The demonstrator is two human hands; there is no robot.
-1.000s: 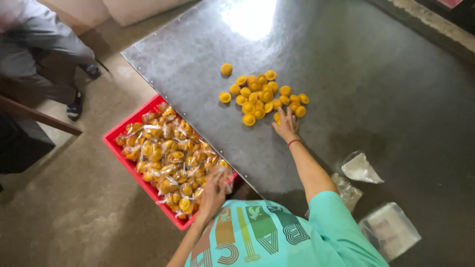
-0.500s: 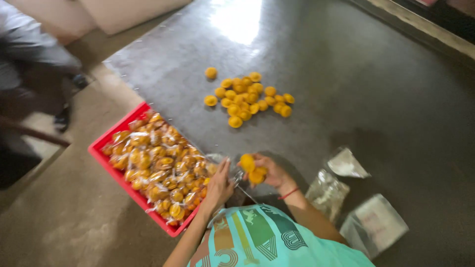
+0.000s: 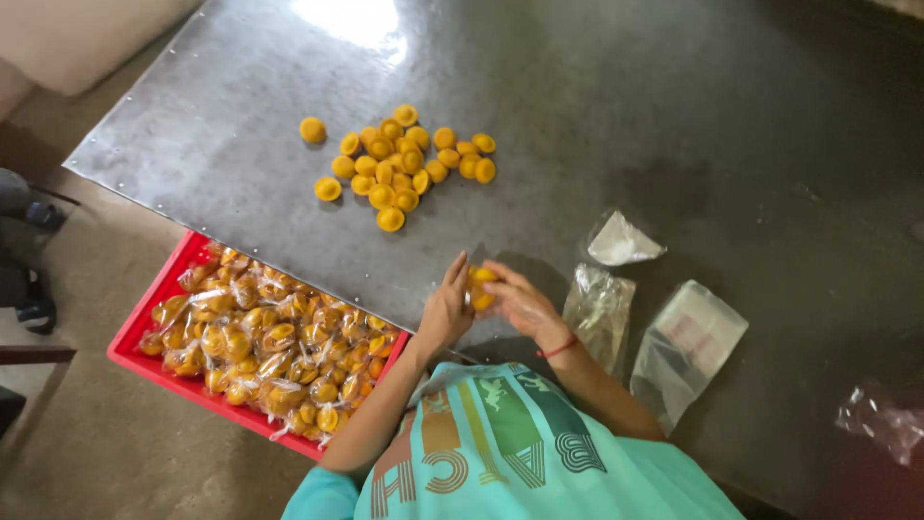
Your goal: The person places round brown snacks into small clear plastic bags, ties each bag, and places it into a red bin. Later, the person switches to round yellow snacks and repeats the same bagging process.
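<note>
Grey sheet-metal table [image 3: 674, 116] running wide and bare toward the far and right sides, with its left edge slanting down from the upper left to just in front of the body. Below that edge, on the floor side, a red plastic crate [image 3: 159, 300] packed with small clear-wrapped yellow pieces, tucked just beside the table's rim. Near the middle of the table, a loose cluster of round yellow-orange sweets [image 3: 399, 166], well apart from the hands, with open metal all around it. Left hand [image 3: 445, 310] and right hand [image 3: 517, 303] brought together close to the near edge, both closed around a few yellow-orange round sweets [image 3: 481, 287], fingers curled on either side. Sweets in hand glossy, dome-shaped, same colour as the cluster. Red thread band [image 3: 556, 349] on the right wrist. To the right of the hands, three clear plastic bags [image 3: 685, 342] lying flat, and a crumpled clear wrapper [image 3: 881, 421] farther right
</note>
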